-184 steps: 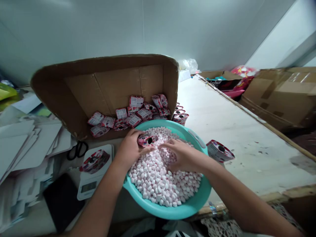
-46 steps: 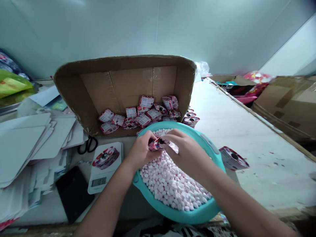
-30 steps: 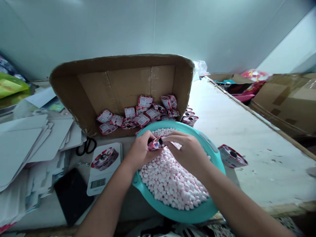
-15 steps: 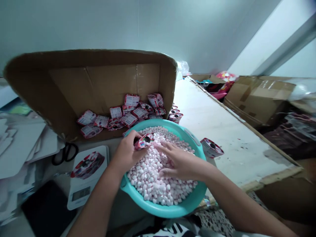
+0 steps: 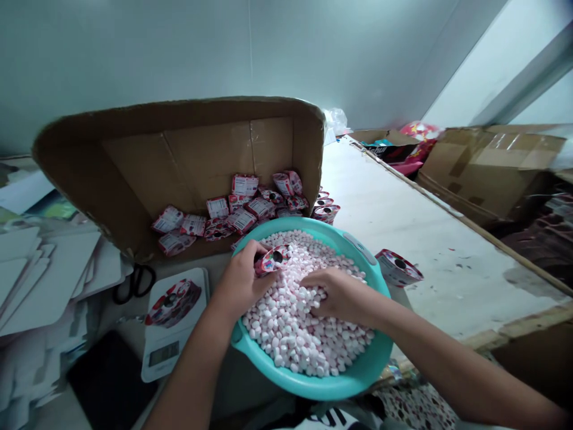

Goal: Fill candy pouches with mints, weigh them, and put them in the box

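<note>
My left hand point(image 5: 246, 280) is wrapped round a small red printed packet point(image 5: 273, 259) with a dark round hole in its top, held over a turquoise basin point(image 5: 308, 388). Small pale pink-white candies point(image 5: 290, 340) fill the basin. My right hand point(image 5: 342, 292) is among them, its fingers curled round a handful just right of the packet. Some fingertips are hidden by the candies. A similar packet point(image 5: 173, 303) rests on a white digital scale point(image 5: 163, 353) to the left, and another packet point(image 5: 398, 269) stands right of the basin.
Behind the basin, a cardboard box point(image 5: 143, 173) lies open towards me with several packets point(image 5: 242, 220) inside. Black scissors point(image 5: 134, 285), a dark flat object point(image 5: 110, 382) and stacked white card pieces point(image 5: 49, 280) are at left. A large carton point(image 5: 487, 167) stands at right.
My right hand has gone from spread fingers on the candies to fingers curled round some of them. The left hand still holds its packet. The whole view has shifted slightly.
</note>
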{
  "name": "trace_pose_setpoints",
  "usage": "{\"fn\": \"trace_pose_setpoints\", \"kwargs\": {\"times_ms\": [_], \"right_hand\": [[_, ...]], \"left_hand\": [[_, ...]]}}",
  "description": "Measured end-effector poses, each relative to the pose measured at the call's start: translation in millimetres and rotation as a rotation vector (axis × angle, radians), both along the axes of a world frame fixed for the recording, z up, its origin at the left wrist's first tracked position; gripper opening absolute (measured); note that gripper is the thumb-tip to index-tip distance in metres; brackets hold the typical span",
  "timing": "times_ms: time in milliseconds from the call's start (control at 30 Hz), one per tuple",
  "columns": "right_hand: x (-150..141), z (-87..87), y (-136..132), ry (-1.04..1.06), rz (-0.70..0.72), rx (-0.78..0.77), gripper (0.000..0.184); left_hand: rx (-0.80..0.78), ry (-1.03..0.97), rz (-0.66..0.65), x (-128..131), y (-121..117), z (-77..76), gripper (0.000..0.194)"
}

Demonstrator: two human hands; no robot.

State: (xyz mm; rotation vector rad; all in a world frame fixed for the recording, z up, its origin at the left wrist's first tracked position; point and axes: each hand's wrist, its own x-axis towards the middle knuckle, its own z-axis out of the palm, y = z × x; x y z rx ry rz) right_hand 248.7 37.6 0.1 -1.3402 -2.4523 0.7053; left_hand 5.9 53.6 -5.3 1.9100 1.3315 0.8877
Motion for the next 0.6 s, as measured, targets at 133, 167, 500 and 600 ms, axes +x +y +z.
{"fn": "trace_pose_setpoints", "kwargs": {"times_ms": [133, 167, 500, 600], "right_hand": [[-7, 18.2, 9, 0.021, -0.041, -0.118, 0.024], [-10, 27.0, 12, 0.038, -0.055, -0.102, 0.018], [-46, 63.3, 36, 0.015, -0.102, 0.049, 0.027], [-45, 62.2, 34, 0.052, -0.101, 0.048, 0.030]], "left_hand": [[0.000, -0.017, -0.017, 0, 1, -0.6, 0.030], [-0.005, -0.025, -0.025, 0, 1, -0.9, 0.030], [-0.016, -0.033, -0.047, -1, 0, -1.0, 0.031], [-0.016, -0.027, -0.053, -2, 1, -2.4, 0.030]]}}
